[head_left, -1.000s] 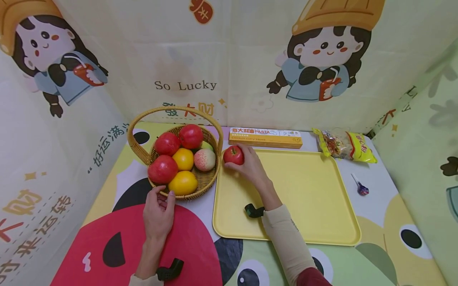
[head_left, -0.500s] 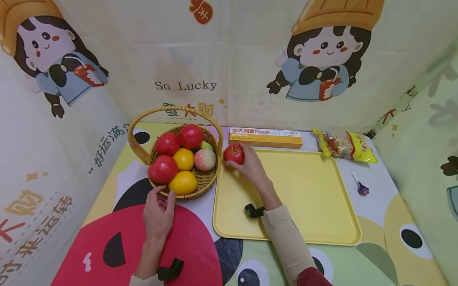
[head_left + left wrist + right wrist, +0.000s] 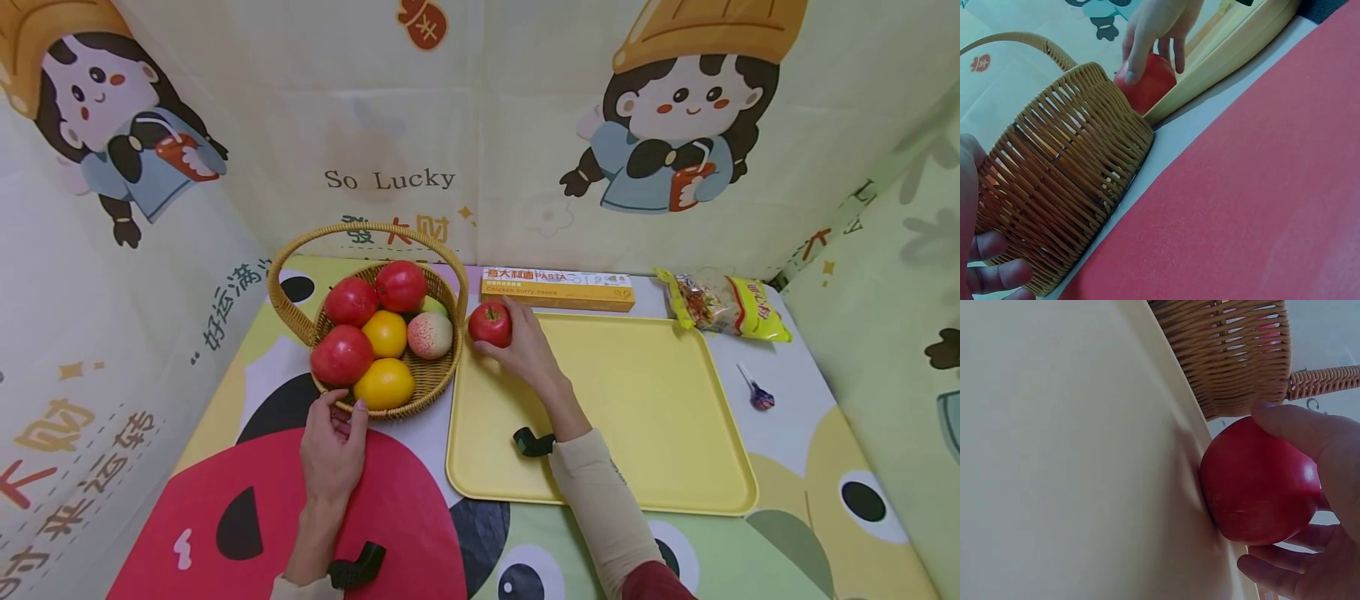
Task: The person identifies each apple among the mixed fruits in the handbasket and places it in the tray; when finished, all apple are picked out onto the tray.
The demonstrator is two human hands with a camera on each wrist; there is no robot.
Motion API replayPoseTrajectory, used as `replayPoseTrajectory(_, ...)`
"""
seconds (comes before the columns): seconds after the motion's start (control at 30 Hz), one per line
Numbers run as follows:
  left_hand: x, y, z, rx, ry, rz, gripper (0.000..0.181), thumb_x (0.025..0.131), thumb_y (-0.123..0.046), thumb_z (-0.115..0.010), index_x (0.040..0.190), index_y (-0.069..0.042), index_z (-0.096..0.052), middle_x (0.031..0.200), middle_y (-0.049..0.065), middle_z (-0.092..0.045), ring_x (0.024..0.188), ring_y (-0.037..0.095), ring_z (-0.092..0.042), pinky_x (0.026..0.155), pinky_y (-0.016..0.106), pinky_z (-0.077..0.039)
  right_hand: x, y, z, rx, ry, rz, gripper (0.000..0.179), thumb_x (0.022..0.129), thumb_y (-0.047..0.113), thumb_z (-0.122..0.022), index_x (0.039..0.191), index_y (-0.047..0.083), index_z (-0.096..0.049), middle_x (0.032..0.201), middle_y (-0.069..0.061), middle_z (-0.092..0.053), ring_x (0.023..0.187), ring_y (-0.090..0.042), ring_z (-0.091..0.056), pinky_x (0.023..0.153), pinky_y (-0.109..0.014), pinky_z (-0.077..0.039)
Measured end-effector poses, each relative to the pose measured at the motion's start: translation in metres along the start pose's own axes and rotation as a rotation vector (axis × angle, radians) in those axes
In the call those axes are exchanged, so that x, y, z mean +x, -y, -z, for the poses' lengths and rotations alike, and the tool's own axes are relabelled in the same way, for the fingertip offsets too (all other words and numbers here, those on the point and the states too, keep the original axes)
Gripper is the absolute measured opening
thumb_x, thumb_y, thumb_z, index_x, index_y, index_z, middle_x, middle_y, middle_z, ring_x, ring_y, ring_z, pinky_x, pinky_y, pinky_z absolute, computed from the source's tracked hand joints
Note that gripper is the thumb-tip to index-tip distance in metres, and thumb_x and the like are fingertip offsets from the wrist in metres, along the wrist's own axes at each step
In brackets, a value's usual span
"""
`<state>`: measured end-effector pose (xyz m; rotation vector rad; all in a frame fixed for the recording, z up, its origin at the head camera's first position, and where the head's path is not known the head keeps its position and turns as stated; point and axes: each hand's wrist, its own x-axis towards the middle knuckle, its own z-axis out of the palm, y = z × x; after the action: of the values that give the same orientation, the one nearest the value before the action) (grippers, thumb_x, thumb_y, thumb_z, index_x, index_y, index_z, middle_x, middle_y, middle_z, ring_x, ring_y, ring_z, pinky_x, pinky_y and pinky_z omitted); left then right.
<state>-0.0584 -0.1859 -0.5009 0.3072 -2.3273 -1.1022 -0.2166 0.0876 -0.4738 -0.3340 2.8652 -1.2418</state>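
Holding a red apple with thumb and fingers curled round it, we have it in our right hand at the edge of the yellow tray. Our left hand, well apart from the right, touches the fruit basket just beyond it with loosely bent fingers.

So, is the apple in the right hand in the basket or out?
Out. The head view shows the right hand holding the apple beside the basket, at a corner of the yellow tray.
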Motion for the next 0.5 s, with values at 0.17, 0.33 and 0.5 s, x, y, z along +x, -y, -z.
replayPoseTrajectory(0.17,0.000,0.000,0.000,-0.002,0.001,0.001,0.033,0.095,-0.023,-0.067,0.122,-0.005,-0.061,0.095,0.007,-0.060,0.073,0.009,-0.052,0.066,0.005,-0.039,-0.001,0.002,0.003,-0.012,-0.010,0.009,0.091,0.081,0.041,-0.081,0.152,0.009,-0.034,0.145,-0.017,-0.045,0.131,-0.035,-0.049,0.103,-0.053,-0.050)
replayPoseTrajectory(0.33,0.000,0.000,0.000,-0.002,0.001,0.001,0.034,0.095,-0.023,-0.067,0.122,-0.005,-0.061,0.095,0.007,-0.060,0.073,0.007,-0.051,0.066,0.005,-0.039,-0.003,0.006,0.008,-0.038,-0.024,-0.001,0.091,0.081,0.046,-0.080,0.152,0.011,-0.035,0.144,-0.015,-0.046,0.132,-0.034,-0.047,0.102,-0.053,-0.050)
replayPoseTrajectory(0.5,0.000,-0.001,0.001,0.000,0.003,0.002,0.034,0.095,-0.023,-0.067,0.123,-0.005,-0.061,0.094,0.006,-0.060,0.073,0.007,-0.051,0.066,0.005,-0.039,-0.005,0.010,0.013,-0.044,-0.035,-0.008,0.091,0.081,0.048,-0.079,0.152,0.012,-0.035,0.147,-0.016,-0.044,0.133,-0.034,-0.046,0.101,-0.053,-0.051)
